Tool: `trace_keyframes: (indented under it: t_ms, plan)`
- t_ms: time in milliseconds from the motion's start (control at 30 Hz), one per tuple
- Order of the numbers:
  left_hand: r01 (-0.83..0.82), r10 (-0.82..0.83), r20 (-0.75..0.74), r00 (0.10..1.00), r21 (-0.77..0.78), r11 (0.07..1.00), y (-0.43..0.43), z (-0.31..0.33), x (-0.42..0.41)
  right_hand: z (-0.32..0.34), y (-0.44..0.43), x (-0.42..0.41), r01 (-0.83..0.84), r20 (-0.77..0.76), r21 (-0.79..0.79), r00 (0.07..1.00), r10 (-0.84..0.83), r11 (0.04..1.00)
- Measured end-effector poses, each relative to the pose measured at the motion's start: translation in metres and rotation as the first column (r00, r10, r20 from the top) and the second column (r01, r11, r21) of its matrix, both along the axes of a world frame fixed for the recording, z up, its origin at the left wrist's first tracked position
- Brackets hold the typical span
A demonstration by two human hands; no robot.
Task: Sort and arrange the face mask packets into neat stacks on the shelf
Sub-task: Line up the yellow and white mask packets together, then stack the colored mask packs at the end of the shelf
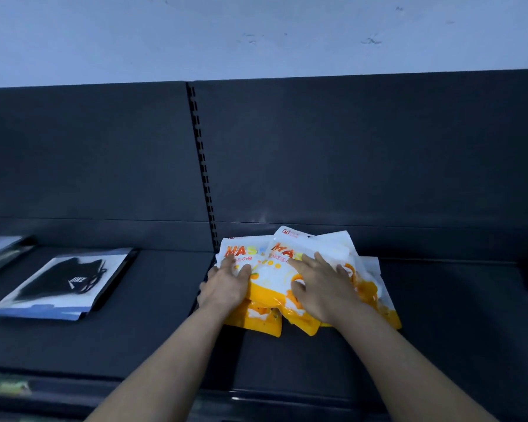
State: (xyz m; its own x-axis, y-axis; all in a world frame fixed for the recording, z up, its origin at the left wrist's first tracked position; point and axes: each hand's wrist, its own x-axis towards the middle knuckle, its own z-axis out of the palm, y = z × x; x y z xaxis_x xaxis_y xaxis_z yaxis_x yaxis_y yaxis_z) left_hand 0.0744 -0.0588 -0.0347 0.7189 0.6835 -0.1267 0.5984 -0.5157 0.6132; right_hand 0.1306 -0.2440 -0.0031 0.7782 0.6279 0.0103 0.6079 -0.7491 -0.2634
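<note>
The packets [290, 269] at about four o'clock from the middle are white above and orange-yellow below, with orange letters and small orange and yellow dots. At eight o'clock a packet [64, 284] shows a black mask with a white logo, edged white and blue. The shelf [153, 315] is dark grey; the wall [256, 35] at twelve o'clock is pale bluish white.

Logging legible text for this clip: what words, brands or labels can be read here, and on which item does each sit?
"MAS", rest covered: left orange-and-white packet, under the left hand.
"MA", rest covered: right orange-and-white packet, under the right hand.
Small red logos and smaller lines on both: too blurred.
White mark on the black mask packet: blurred, unreadable.
</note>
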Motion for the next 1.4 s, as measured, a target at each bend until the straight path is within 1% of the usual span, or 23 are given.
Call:
trace_keyframes:
  t_ms: [100, 167, 333, 500, 667, 800, 933, 1033, 1067, 1133, 1200, 1267, 1300, 1400]
  plan:
    - [-0.039, 0.044, 0.077, 0.996, -0.059, 0.997, -0.001, 0.002, -0.001, 0.007, 0.002, 0.0, -0.033, 0.042, 0.041, 0.999, 0.031, 0.999]
    - [-0.095, 0.1, 0.12, 0.988, -0.043, 0.995, 0.001, 0.004, -0.005, 0.012, 0.008, -0.001, -0.062, 0.054, 0.06, 0.997, 0.058, 0.996]
    - [-0.118, 0.117, 0.128, 0.985, 0.006, 0.993, 0.018, 0.003, -0.03, 0.01, 0.036, -0.016, -0.135, 0.08, 0.086, 0.989, 0.128, 0.987]
    - [-0.175, 0.167, 0.146, 0.975, 0.042, 0.984, 0.051, 0.01, -0.062, 0.007, 0.082, -0.042, -0.255, 0.123, 0.094, 0.962, 0.243, 0.962]
    - [-0.225, 0.205, 0.148, 0.968, 0.138, 0.964, 0.11, 0.016, -0.103, 0.001, 0.147, -0.069, -0.329, 0.073, 0.076, 0.943, 0.324, 0.941]
    - [-0.223, 0.202, 0.141, 0.969, 0.153, 0.963, 0.17, 0.02, -0.138, -0.007, 0.206, -0.093, -0.359, 0.065, 0.097, 0.933, 0.354, 0.928]
    - [-0.187, 0.155, 0.126, 0.98, 0.305, 0.934, 0.239, 0.026, -0.175, -0.02, 0.258, -0.119, -0.39, 0.095, 0.123, 0.92, 0.381, 0.912]
    - [-0.165, 0.153, 0.062, 0.986, 0.365, 0.916, 0.285, 0.025, -0.195, -0.03, 0.277, -0.13, -0.352, 0.133, 0.152, 0.933, 0.334, 0.924]
    - [-0.153, 0.154, 0.026, 0.988, 0.356, 0.922, 0.301, 0.022, -0.198, -0.033, 0.282, -0.132, -0.326, 0.144, 0.19, 0.942, 0.302, 0.926]
    - [-0.146, 0.167, -0.047, 0.985, 0.288, 0.946, 0.325, 0.014, -0.199, -0.035, 0.29, -0.135, -0.269, 0.147, 0.24, 0.96, 0.239, 0.933]
    - [-0.136, 0.152, -0.085, 0.985, 0.169, 0.976, 0.343, 0.008, -0.198, -0.036, 0.302, -0.137, -0.224, 0.137, 0.235, 0.971, 0.196, 0.946]
    - [-0.11, 0.116, -0.09, 0.989, 0.071, 0.991, 0.355, 0.003, -0.194, -0.036, 0.313, -0.137, -0.2, 0.102, 0.222, 0.978, 0.182, 0.954]
    - [-0.098, 0.104, -0.102, 0.989, 0.061, 0.993, 0.359, 0.0, -0.193, -0.035, 0.317, -0.138, -0.201, 0.075, 0.217, 0.979, 0.189, 0.955]
    - [-0.055, 0.069, -0.148, 0.987, 0.097, 0.994, 0.358, -0.001, -0.187, -0.035, 0.325, -0.138, -0.214, 0.03, 0.198, 0.977, 0.212, 0.957]
